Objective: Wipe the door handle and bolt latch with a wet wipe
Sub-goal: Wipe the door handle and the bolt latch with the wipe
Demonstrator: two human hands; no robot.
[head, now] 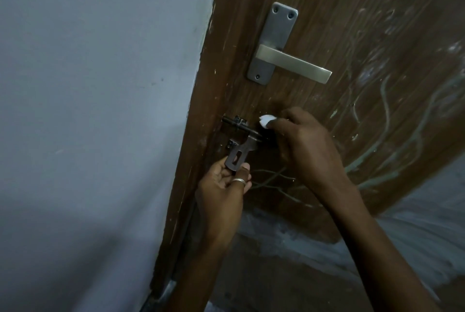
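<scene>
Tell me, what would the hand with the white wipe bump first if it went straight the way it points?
Most likely the bolt latch: the right hand pinches the wipe, which aims at the bolt's rod just ahead. Depth is unclear.

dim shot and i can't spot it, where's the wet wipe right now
In the head view, the wet wipe is pinched in the right hand at mid-frame, just right of the bolt latch and below the door handle.
</scene>
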